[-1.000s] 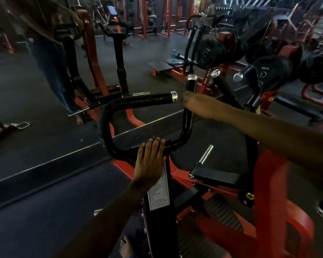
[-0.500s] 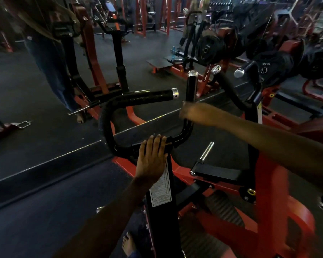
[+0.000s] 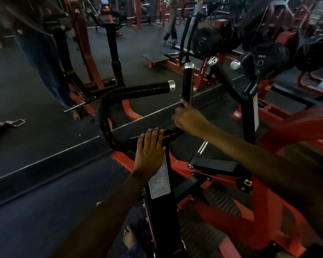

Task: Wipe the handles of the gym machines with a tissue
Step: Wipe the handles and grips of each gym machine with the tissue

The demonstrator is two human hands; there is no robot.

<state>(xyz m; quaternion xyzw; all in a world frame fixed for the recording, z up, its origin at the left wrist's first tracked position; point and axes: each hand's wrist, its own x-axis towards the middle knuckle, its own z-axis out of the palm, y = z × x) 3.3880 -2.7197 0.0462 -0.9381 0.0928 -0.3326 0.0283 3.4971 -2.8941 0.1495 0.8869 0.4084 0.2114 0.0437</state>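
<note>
At centre, the right hand (image 3: 187, 118) curls round the low end of the rigid upright handle (image 3: 187, 82), any tissue hidden, so it likely needs a firm wrap-and-slide, while the left hand (image 3: 149, 155) lies flat on the post (image 3: 161, 202).

The upright black handle bar (image 3: 187, 84) looks like smooth, slightly glossy metal with a bright polished steel cap. The curved black handle beside it (image 3: 138, 91) has a rougher, wrapped-looking grip and a shiny metal end. The red machine frame (image 3: 237, 220) is painted metal. A white paper-like label (image 3: 159, 180) looks glossy. The dark floor (image 3: 35, 211) is matt.
</note>
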